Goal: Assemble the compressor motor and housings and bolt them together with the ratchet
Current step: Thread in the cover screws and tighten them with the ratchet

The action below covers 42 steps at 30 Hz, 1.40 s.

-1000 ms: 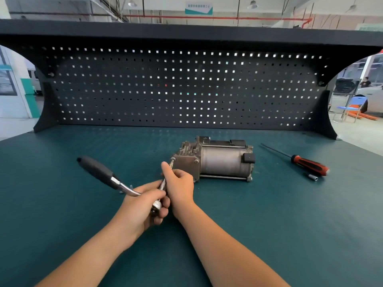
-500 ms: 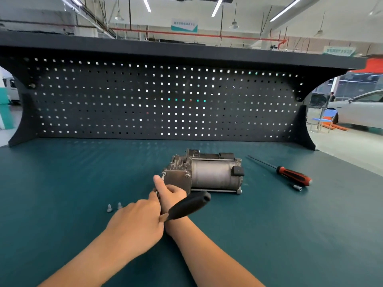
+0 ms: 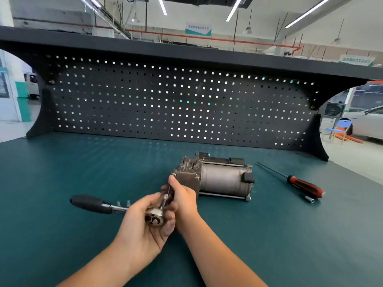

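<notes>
Head view, bolting stage. One compressor [image 3: 219, 180] lies on its side on the green bench mat [image 3: 62, 235], its long axis running left to right and its square end plate [image 3: 186, 181] turned towards the person. One ratchet [image 3: 103, 205] is in use. Its extension bar [image 3: 165, 196] rises from the ratchet head, away from the person and slightly right, to the corner bolt [image 3: 173, 174] at the plate's upper left. The black handle points left, roughly square to the bar, and is not held.

The left hand [image 3: 143, 230] has its fingers curled round the ratchet head. The right hand [image 3: 184, 200] is wrapped round the bar, with the thumb stretched up beside the corner bolt.

The next swing turns on the bar staying in line with the bolt's axis, and the left hand is the nearer to the free handle.

Count:
- Two bolt heads show on the plate, the second [image 3: 196, 178] at its upper right.
- Two loose bolts [image 3: 128, 203] stand just behind the ratchet shank.
- One red-handled screwdriver [image 3: 304, 186] and one small socket [image 3: 309, 199] lie well to the right.
</notes>
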{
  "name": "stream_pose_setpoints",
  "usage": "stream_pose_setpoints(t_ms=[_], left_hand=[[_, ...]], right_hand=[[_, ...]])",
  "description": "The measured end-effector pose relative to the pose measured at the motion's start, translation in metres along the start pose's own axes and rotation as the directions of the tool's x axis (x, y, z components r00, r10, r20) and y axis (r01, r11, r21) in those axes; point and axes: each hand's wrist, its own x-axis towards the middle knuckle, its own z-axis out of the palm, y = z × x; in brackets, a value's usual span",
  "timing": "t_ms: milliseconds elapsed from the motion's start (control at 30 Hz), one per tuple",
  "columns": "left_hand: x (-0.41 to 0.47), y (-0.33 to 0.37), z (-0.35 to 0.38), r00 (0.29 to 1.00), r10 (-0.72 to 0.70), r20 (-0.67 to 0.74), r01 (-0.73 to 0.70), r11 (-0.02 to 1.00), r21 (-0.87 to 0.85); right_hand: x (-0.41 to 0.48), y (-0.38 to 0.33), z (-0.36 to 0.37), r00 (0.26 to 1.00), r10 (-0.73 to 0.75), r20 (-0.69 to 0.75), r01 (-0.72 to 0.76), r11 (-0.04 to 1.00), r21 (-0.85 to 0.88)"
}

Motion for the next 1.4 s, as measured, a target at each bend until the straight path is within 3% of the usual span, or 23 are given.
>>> stream_pose_setpoints(t_ms=[167,367,700,800,933,1067,1200,1400], left_hand=[[0.003,-0.001,-0.007,0.999,0.043,0.025,-0.049,0.887,0.46],[0.002,0.004,-0.005,0.994,0.092,0.051,-0.103,0.763,0.638],[0.008,0.01,-0.01,0.98,0.142,0.142,-0.192,0.459,0.867],[0.008,0.004,-0.014,0.981,0.133,0.139,-0.187,0.487,0.853],[0.006,-0.003,-0.018,0.984,0.138,0.11,-0.172,0.622,0.763],[0.006,-0.005,-0.015,0.988,0.066,0.143,-0.145,0.735,0.662],[0.012,-0.014,-0.012,0.988,0.019,0.155,-0.118,0.74,0.663],[0.015,-0.016,-0.011,0.989,0.012,0.147,-0.106,0.751,0.651]], right_hand=[[-0.003,0.0,-0.002,0.999,-0.017,0.046,0.017,1.0,0.004],[-0.004,0.0,0.0,0.997,0.02,0.069,-0.017,0.999,-0.045],[-0.005,0.003,0.003,0.994,0.046,0.098,-0.055,0.994,0.091],[-0.008,0.0,0.0,0.993,0.061,0.097,-0.072,0.992,0.109],[-0.013,-0.004,-0.001,0.995,0.085,0.053,-0.088,0.994,0.072],[-0.015,-0.012,-0.008,0.992,0.065,-0.111,-0.061,0.997,0.044],[-0.016,-0.013,-0.014,0.964,0.062,-0.258,-0.033,0.993,0.116],[-0.014,-0.013,-0.015,0.963,0.042,-0.267,0.0,0.988,0.153]])
